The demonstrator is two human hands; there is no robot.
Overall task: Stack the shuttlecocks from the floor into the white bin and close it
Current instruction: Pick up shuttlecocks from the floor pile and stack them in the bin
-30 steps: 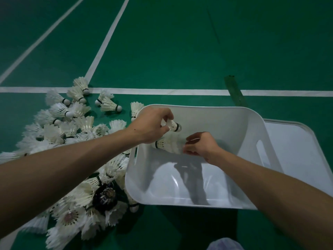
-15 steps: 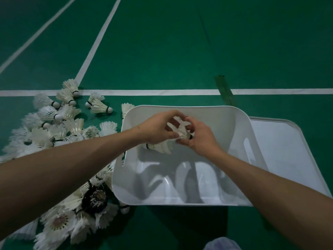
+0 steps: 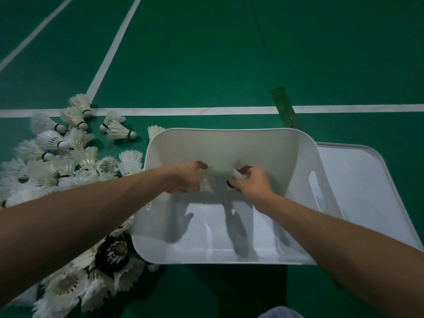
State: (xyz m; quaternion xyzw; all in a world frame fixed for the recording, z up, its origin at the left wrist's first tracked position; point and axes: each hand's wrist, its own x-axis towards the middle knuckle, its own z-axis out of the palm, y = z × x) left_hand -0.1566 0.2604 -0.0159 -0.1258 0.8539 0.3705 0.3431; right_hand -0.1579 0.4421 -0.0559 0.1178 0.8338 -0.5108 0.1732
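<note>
The white bin (image 3: 229,136) stands open on the green floor, and I see nothing lying on its bottom. Both hands reach inside it. My left hand (image 3: 185,179) grips a white shuttlecock (image 3: 207,183) by its feathers. My right hand (image 3: 251,183) is curled round a second shuttlecock (image 3: 237,175), whose black-banded end shows at the fingers. The two shuttlecocks are held apart, a small gap between them. A large heap of white shuttlecocks (image 3: 66,157) lies on the floor left of the bin.
The white lid (image 3: 367,180) lies flat on the floor against the bin's right side. A dark shuttlecock (image 3: 112,251) sits among the white ones by the bin's near left corner. White court lines and a strip of green tape (image 3: 283,106) cross the floor behind.
My hands met over the bin with the shuttlecocks together, then dropped lower inside it and drew apart, each holding one shuttlecock.
</note>
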